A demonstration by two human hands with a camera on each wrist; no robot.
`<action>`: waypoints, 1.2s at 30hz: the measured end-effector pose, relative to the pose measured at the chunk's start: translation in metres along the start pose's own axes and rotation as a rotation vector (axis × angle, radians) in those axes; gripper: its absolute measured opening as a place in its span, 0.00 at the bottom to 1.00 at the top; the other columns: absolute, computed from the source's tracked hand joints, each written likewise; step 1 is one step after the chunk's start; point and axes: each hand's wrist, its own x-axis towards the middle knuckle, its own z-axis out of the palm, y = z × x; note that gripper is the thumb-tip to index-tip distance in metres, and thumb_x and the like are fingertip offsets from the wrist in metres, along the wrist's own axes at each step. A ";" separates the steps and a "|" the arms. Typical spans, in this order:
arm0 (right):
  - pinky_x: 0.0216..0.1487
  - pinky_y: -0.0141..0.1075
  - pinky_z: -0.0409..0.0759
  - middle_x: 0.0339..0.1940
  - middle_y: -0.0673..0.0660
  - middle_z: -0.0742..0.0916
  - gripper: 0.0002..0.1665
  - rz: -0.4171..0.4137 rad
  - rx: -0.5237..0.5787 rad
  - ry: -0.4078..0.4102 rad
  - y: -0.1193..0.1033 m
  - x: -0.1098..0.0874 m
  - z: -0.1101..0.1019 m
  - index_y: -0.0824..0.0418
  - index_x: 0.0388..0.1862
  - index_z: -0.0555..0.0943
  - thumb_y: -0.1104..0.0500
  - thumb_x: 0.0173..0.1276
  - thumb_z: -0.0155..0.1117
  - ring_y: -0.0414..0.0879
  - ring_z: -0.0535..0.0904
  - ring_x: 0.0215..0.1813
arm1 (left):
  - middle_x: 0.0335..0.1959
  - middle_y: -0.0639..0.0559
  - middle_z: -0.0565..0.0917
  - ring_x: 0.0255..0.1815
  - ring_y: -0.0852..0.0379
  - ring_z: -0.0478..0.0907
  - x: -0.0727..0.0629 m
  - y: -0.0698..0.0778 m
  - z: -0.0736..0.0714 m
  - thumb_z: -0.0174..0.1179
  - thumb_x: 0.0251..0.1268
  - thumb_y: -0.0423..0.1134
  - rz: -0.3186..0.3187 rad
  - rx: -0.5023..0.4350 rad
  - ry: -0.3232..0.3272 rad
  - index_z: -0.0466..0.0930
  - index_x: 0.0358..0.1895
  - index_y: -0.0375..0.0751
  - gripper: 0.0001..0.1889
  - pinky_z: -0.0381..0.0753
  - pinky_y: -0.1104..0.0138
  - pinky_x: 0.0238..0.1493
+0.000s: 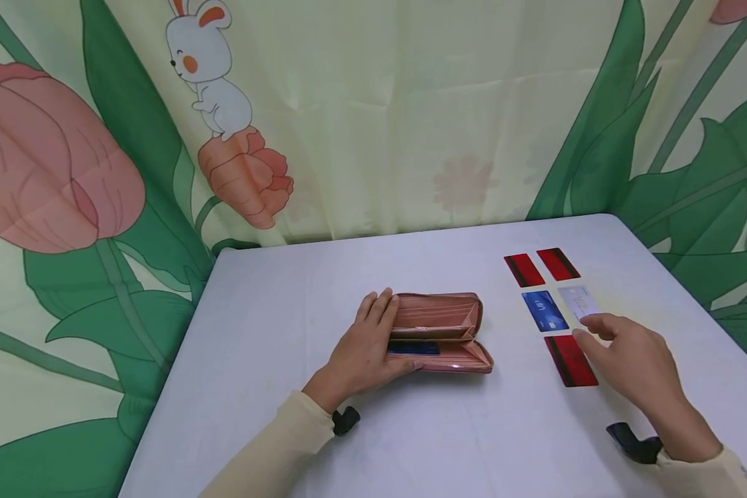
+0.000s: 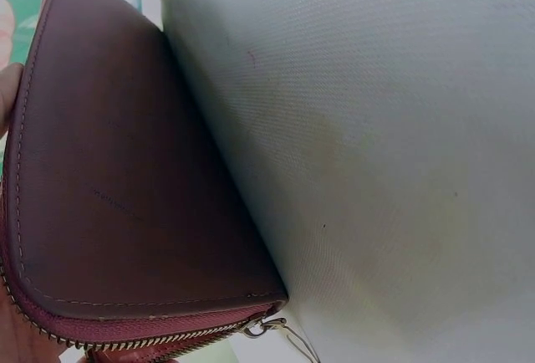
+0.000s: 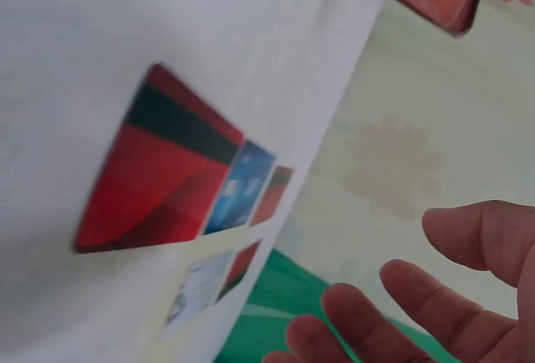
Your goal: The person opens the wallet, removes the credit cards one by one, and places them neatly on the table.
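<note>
A pink zip wallet (image 1: 438, 311) stands unzipped on the white table, its card slots facing up. One dark blue card (image 1: 413, 348) shows inside it. My left hand (image 1: 364, 349) grips the wallet's left end, thumb along the near edge. The left wrist view catches the wallet's dark outer side (image 2: 125, 154) and its zipper (image 2: 167, 338). My right hand (image 1: 638, 356) hovers by the laid-out cards with nothing between its loosely bent fingers. Nearest to it are a red card (image 1: 569, 363) with a dark stripe and a pale card (image 1: 577, 302); a blue card (image 1: 544, 311) lies beside them.
Two more striped red cards, one on the left (image 1: 524, 270) and one on the right (image 1: 558, 264), lie at the back of the group. Behind the table's (image 1: 286, 311) far edge hangs a printed curtain (image 1: 380, 124) with flowers and a rabbit.
</note>
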 end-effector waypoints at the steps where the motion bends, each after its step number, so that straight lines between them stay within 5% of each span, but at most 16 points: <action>1: 0.36 0.58 0.83 0.57 0.77 0.83 0.29 -0.014 0.002 0.014 -0.005 0.000 -0.001 0.74 0.62 0.81 0.53 0.71 0.67 0.72 0.78 0.50 | 0.86 0.41 0.50 0.85 0.39 0.47 0.000 0.000 0.000 0.63 0.64 0.72 0.001 0.003 0.000 0.48 0.85 0.35 0.59 0.66 0.53 0.77; 6: 0.33 0.56 0.83 0.56 0.76 0.84 0.27 -0.118 0.008 0.070 -0.031 -0.002 -0.003 0.71 0.59 0.83 0.53 0.70 0.69 0.68 0.80 0.45 | 0.86 0.41 0.49 0.85 0.40 0.46 0.002 0.000 0.000 0.63 0.63 0.73 0.000 0.013 -0.002 0.48 0.85 0.36 0.60 0.66 0.54 0.77; 14: 0.43 0.65 0.83 0.55 0.72 0.87 0.23 -0.321 0.015 0.126 -0.076 -0.004 0.000 0.69 0.55 0.86 0.58 0.65 0.76 0.71 0.82 0.55 | 0.86 0.40 0.49 0.85 0.39 0.47 0.003 0.000 0.000 0.61 0.64 0.73 0.001 0.017 -0.010 0.47 0.85 0.36 0.60 0.66 0.53 0.77; 19: 0.33 0.50 0.84 0.49 0.66 0.90 0.18 -0.464 0.041 0.191 -0.097 -0.004 0.006 0.64 0.50 0.88 0.61 0.62 0.77 0.60 0.86 0.41 | 0.86 0.41 0.49 0.85 0.41 0.46 0.002 0.000 0.000 0.61 0.63 0.73 -0.007 0.015 -0.014 0.48 0.85 0.37 0.59 0.64 0.54 0.78; 22: 0.28 0.43 0.80 0.47 0.63 0.90 0.16 -0.506 0.049 0.188 -0.108 -0.005 0.010 0.63 0.49 0.88 0.61 0.63 0.76 0.55 0.86 0.38 | 0.86 0.41 0.49 0.85 0.41 0.46 0.001 -0.001 0.000 0.62 0.64 0.73 -0.006 0.014 -0.011 0.48 0.85 0.37 0.59 0.64 0.54 0.78; 29: 0.37 0.47 0.88 0.43 0.59 0.91 0.09 -0.589 0.039 0.116 -0.133 -0.009 0.023 0.59 0.39 0.88 0.59 0.63 0.78 0.54 0.88 0.42 | 0.86 0.42 0.51 0.85 0.41 0.47 0.001 -0.001 0.001 0.64 0.63 0.72 -0.002 0.022 -0.002 0.49 0.85 0.36 0.59 0.65 0.55 0.78; 36: 0.38 0.42 0.88 0.40 0.56 0.90 0.12 -0.742 0.003 0.120 -0.148 -0.011 0.041 0.60 0.41 0.88 0.61 0.59 0.81 0.47 0.85 0.37 | 0.85 0.41 0.51 0.84 0.40 0.49 0.001 -0.001 0.002 0.64 0.63 0.71 0.001 0.028 0.006 0.49 0.84 0.36 0.59 0.67 0.55 0.76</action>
